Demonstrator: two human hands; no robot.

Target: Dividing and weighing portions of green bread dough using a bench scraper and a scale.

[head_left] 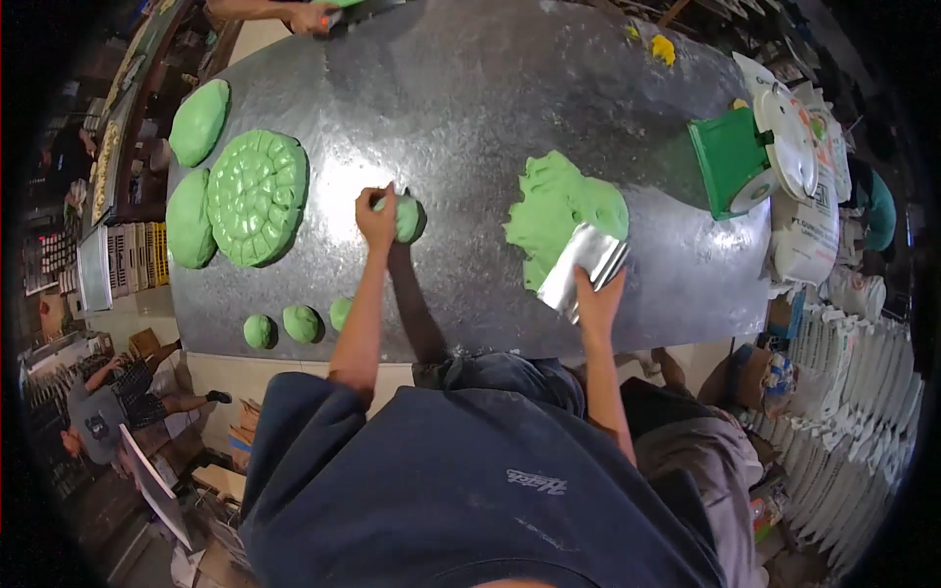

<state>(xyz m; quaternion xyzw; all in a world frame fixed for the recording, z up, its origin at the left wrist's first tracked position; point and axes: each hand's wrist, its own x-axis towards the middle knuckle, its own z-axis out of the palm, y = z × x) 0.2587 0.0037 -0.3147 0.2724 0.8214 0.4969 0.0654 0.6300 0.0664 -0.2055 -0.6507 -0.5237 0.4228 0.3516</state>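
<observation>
My left hand [375, 220] is closed, its thumb and fingertips pinched at a lump of green dough [408, 220] on the dark metal table. Part of that lump is hidden behind the fingers. My right hand [600, 299] grips a shiny metal dough scraper [578, 271]. The scraper's blade lies over the near edge of a large, ragged mass of green dough [569, 211]. Near the table's front edge sit a few small green dough balls [301, 322], one of them beside my left forearm.
A round, scored slab of green dough [257, 196] and smoother pieces [199, 122] lie at the left. A green scale [725, 162] stands at the right, near white sacks [809, 240]. Yellow dough scraps [664, 49] lie far right. Another person's hand [312, 18] holds a blade at the far left.
</observation>
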